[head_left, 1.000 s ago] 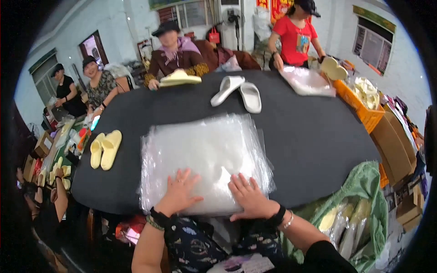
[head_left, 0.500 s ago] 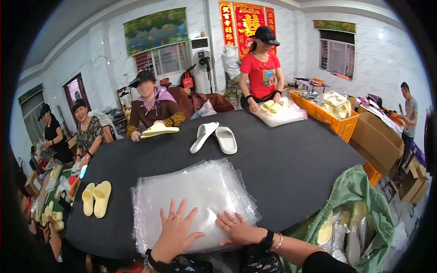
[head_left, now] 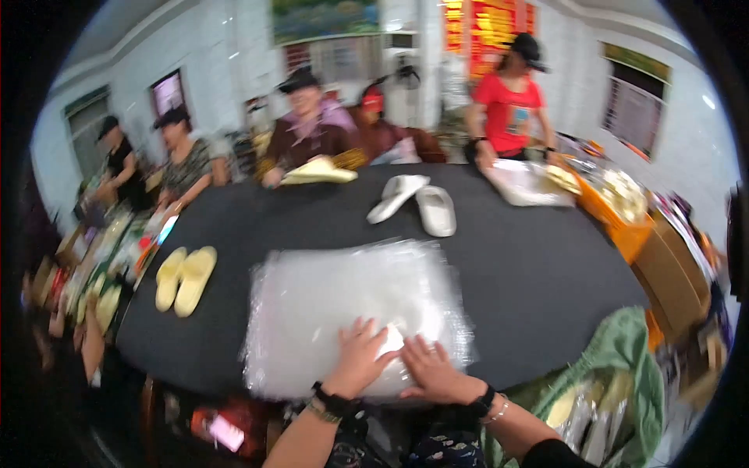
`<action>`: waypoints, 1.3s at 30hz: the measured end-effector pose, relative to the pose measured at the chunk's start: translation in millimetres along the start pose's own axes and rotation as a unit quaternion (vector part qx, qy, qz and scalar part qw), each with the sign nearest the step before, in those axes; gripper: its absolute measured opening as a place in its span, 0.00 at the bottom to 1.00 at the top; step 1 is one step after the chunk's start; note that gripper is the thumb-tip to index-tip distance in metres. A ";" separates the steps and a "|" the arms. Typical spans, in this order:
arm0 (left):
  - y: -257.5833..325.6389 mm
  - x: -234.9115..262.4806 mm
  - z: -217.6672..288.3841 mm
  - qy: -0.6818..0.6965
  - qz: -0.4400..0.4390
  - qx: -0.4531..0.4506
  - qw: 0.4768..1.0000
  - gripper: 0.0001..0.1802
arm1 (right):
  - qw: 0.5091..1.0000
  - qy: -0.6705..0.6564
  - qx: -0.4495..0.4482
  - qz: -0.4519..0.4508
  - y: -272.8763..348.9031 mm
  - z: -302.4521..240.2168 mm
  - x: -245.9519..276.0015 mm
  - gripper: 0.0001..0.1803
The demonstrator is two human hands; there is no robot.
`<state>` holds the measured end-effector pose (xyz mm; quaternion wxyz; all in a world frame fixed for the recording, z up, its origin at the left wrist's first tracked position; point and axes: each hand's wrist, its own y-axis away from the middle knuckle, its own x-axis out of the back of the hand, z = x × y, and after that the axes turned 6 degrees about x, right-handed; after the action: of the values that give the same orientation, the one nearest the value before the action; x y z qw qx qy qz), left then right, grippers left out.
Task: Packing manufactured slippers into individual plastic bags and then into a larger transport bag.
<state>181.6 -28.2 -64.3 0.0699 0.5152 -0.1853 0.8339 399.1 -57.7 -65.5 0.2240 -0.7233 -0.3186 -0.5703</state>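
A thick stack of clear plastic bags (head_left: pixel 312 296) lies on the dark table in front of me, its edges uneven. My left hand (head_left: pixel 360 359) rests on the stack's near part, fingers spread and flat. Close beside it, my right hand (head_left: pixel 437 370) also lies open on the bags, fingers stretched forward. Neither hand holds anything. Beyond the stack stands a pair of white slippers (head_left: pixel 417 204), one angled against the other. To the left sits a pair of yellow slippers (head_left: pixel 186 279). The picture is blurred by motion.
The black tabletop (head_left: pixel 538 273) carries all this. Across it, a seated person (head_left: pixel 308 129) handles a yellow slipper (head_left: pixel 320 172), and a standing person in red (head_left: pixel 511 109) works at another bag stack (head_left: pixel 524 184). An orange crate (head_left: pixel 616 210) and a green sack (head_left: pixel 624 366) are at the right.
The view has swung, so the scene sits further right. My hands have come closer together on the bags. The person in red has shifted yellow slippers toward the crate.
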 end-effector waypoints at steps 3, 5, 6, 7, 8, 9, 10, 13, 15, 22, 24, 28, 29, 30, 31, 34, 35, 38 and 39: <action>-5.9 -14.0 11.8 -0.047 -0.009 -0.026 0.999 0.30 | 1.000 0.019 -0.014 0.010 14.0 4.3 7.4 0.54; -6.6 -16.8 16.6 -0.064 -0.013 -0.018 0.998 0.31 | 1.000 0.001 -0.024 0.009 18.7 6.0 9.7 0.54; -6.8 -13.3 18.0 -0.069 -0.026 -0.010 0.997 0.32 | 0.999 -0.002 -0.032 0.002 16.2 6.6 9.7 0.53; -2.7 -9.5 17.5 -0.073 -0.018 0.014 0.997 0.32 | 1.000 -0.001 -0.007 -0.006 14.8 3.1 12.3 0.53; 0.2 -6.2 16.7 -0.074 -0.024 0.015 0.997 0.32 | 1.000 -0.005 -0.009 0.005 13.7 0.3 15.7 0.52; 2.6 -4.3 17.3 -0.071 -0.032 0.009 0.997 0.33 | 1.000 -0.010 -0.019 0.017 14.9 -1.6 19.8 0.50; 4.7 -2.9 17.6 -0.071 -0.029 0.022 0.997 0.33 | 1.000 -0.009 -0.007 0.011 14.8 -0.6 24.3 0.50; 9.4 -4.3 17.3 -0.067 -0.020 0.019 0.997 0.33 | 0.998 -0.012 -0.004 0.065 11.7 -4.9 41.0 0.47; 6.5 -3.6 16.9 -0.068 -0.020 0.024 0.997 0.33 | 0.997 0.010 -0.009 0.075 4.7 4.0 29.3 0.49; 2.4 -0.4 18.7 -0.055 0.011 0.023 0.998 0.32 | 0.996 0.035 -0.078 0.015 -1.2 15.0 3.2 0.50; 2.4 8.5 22.9 -0.076 0.007 0.009 0.997 0.31 | 0.996 0.038 -0.080 0.013 -1.0 16.2 4.3 0.51; 2.0 0.1 25.4 -0.048 0.117 -0.024 0.992 0.31 | 0.995 0.008 -0.103 -0.007 -3.4 10.9 6.3 0.52; -0.1 -0.1 24.2 -0.048 0.119 -0.033 0.991 0.31 | 0.994 0.011 -0.108 0.000 -3.0 12.6 6.0 0.52; 1.9 2.1 25.8 -0.055 0.086 -0.004 0.995 0.32 | 0.995 0.017 -0.097 -0.008 1.0 13.4 7.1 0.52; 4.1 4.2 27.0 -0.062 0.052 0.024 0.996 0.33 | 0.996 0.024 -0.087 -0.017 5.1 14.0 9.3 0.53; 5.5 2.6 17.7 -0.070 0.011 0.071 0.995 0.35 | 0.998 0.028 -0.049 0.029 9.7 2.6 30.7 0.50; 2.4 3.8 20.1 -0.083 0.003 0.065 0.994 0.36 | 0.996 0.049 -0.041 0.065 11.6 0.7 36.4 0.50; -3.0 6.2 21.1 -0.083 -0.010 0.062 0.995 0.35 | 0.993 0.049 -0.049 0.092 10.8 -9.2 48.5 0.50; -2.9 3.0 21.0 -0.078 -0.017 0.035 0.996 0.35 | 0.990 0.074 -0.023 0.116 10.6 -3.2 39.4 0.50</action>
<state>198.7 -33.7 -52.6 0.0513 0.5841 -0.1527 0.7956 410.3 -59.1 -26.2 0.2947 -0.7161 -0.2015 -0.5998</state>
